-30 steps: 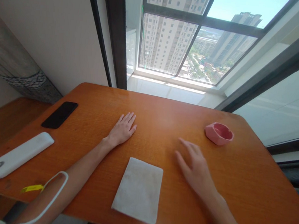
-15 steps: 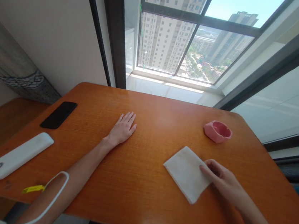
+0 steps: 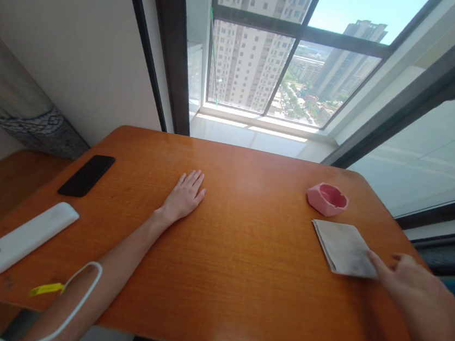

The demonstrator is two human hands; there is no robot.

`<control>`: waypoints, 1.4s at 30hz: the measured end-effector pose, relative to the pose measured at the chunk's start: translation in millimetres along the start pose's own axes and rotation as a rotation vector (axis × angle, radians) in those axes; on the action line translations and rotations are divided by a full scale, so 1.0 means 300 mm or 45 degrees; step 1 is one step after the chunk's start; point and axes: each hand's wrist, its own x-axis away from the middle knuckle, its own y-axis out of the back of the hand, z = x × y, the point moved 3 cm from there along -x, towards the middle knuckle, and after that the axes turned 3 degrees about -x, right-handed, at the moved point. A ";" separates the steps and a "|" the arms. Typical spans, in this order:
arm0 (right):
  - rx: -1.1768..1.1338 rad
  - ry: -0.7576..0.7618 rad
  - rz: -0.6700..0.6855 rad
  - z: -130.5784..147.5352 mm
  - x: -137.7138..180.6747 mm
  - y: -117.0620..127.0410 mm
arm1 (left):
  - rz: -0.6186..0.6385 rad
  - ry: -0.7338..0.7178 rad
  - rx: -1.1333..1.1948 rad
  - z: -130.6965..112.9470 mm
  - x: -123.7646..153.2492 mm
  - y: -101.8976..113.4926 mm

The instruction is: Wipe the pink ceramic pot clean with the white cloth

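My left hand (image 3: 184,197) rests palm down on the wooden table (image 3: 230,291), its fingers stretched out and nothing in it. At the right, my right hand (image 3: 415,290) is blurred and has its thumb on the right edge of a folded white cloth (image 3: 344,249). The fingers under that edge are partly hidden. Layered folds show along the cloth's left side. Just behind the cloth stands a pink faceted ashtray (image 3: 327,199).
A black phone (image 3: 86,176) lies at the table's left. Nearer is a long white device (image 3: 28,238) with a cable. A white cord with a yellow tag (image 3: 47,289) loops over my left forearm. A window (image 3: 293,63) is beyond the far edge.
My right hand has moved to the right with the cloth, which has turned and now sits closer to the ashtray. The left hand has stayed in place on the table.
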 end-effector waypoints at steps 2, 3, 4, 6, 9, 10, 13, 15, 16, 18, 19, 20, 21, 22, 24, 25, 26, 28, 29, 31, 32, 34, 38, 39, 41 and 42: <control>0.098 0.190 0.053 0.169 0.041 -0.006 | 0.004 0.008 -0.001 -0.001 -0.001 0.001; 0.042 0.323 0.088 0.274 0.068 -0.025 | 0.007 0.012 -0.001 -0.002 -0.001 0.002; -0.044 0.442 0.142 0.385 0.098 -0.056 | 0.009 0.015 -0.001 -0.002 -0.001 0.004; -0.191 0.650 0.307 0.599 0.162 -0.146 | 0.010 0.015 -0.001 -0.003 -0.001 0.006; -0.154 0.790 0.518 0.834 0.227 -0.306 | 0.008 0.011 -0.005 -0.003 -0.001 0.007; -0.121 0.794 0.559 0.881 0.235 -0.353 | 0.007 0.011 -0.007 -0.002 0.000 0.007; -0.051 0.735 0.594 0.943 0.228 -0.446 | -0.003 0.006 -0.007 0.001 -0.001 0.004; -0.045 0.737 0.592 0.945 0.219 -0.471 | -0.012 0.003 -0.002 0.003 -0.001 0.002; -0.051 0.747 0.590 0.942 0.217 -0.476 | -0.014 0.003 0.001 0.003 -0.001 0.002; -0.058 0.757 0.588 0.932 0.216 -0.477 | -0.012 0.005 0.006 0.002 0.000 0.004; -0.054 0.754 0.587 0.928 0.217 -0.476 | -0.008 0.005 0.009 0.001 0.000 0.006; -0.046 0.750 0.587 0.926 0.218 -0.474 | -0.003 0.005 0.013 -0.001 0.001 0.008; -0.036 0.748 0.588 0.926 0.219 -0.473 | 0.002 0.005 0.016 -0.003 0.002 0.010; -0.028 0.749 0.592 0.926 0.220 -0.471 | 0.008 0.007 0.019 -0.005 0.002 0.012; -0.020 0.753 0.596 0.929 0.221 -0.469 | 0.016 0.011 0.020 -0.007 0.003 0.015; -0.020 0.756 0.595 0.931 0.221 -0.468 | 0.018 0.013 0.018 -0.008 0.003 0.016; -0.022 0.760 0.593 0.932 0.220 -0.468 | 0.019 0.013 0.015 -0.008 0.003 0.016; -0.023 0.766 0.589 0.932 0.219 -0.467 | 0.015 0.013 0.007 -0.006 0.003 0.014; -0.022 0.768 0.588 0.932 0.218 -0.468 | 0.011 0.013 0.005 -0.004 0.003 0.013; -0.020 0.764 0.587 0.930 0.218 -0.470 | 0.001 0.004 0.007 0.000 0.003 0.009; -0.023 0.760 0.585 0.929 0.218 -0.471 | -0.006 -0.002 0.011 0.002 0.003 0.007; -0.036 0.754 0.577 0.928 0.218 -0.472 | -0.014 -0.010 0.021 0.003 0.003 0.006; -0.032 0.751 0.586 0.928 0.217 -0.471 | 0.010 -0.002 0.024 -0.002 0.003 0.013; -0.022 0.750 0.592 0.929 0.217 -0.470 | 0.021 0.005 0.021 -0.005 0.004 0.016; -0.006 0.746 0.597 0.929 0.217 -0.468 | 0.038 0.023 0.015 -0.010 0.004 0.022; -0.004 0.744 0.594 0.930 0.217 -0.467 | 0.043 0.027 0.014 -0.011 0.004 0.024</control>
